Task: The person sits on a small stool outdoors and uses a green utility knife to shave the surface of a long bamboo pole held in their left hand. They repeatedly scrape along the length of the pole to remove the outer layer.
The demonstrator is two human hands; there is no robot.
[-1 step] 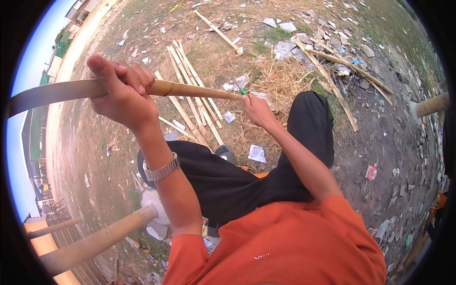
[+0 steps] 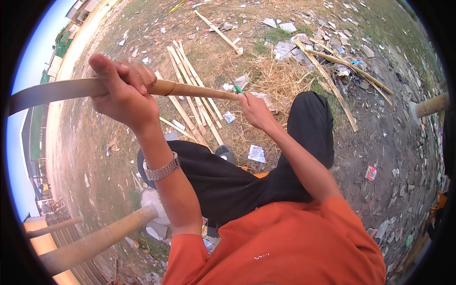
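A long bamboo strip [image 2: 194, 90] runs across in front of me, its left end broad and bent by the lens near the picture's rim. My left hand [image 2: 124, 90] is closed around the strip, palm side up, with a metal-banded watch on that wrist. At the strip's narrow right end, my right hand [image 2: 257, 110] is closed on a green-handled knife [image 2: 238, 89]. Only part of the green handle shows beyond the fingers, and the thin blade is hard to make out. The right thumb lies beside the strip's end; whether it presses on the bamboo I cannot tell.
Several split bamboo strips [image 2: 183, 76] lie on the ground beyond my knees. More bamboo pieces [image 2: 332, 85] rest near rubble and straw [image 2: 280, 78] at the right. Thick bamboo poles [image 2: 102, 235] stand out at the lower left and right edge [image 2: 434, 105]. Litter is scattered around.
My right hand has shifted slightly left along the bamboo strip with the green-handled knife in it. My left hand has barely moved.
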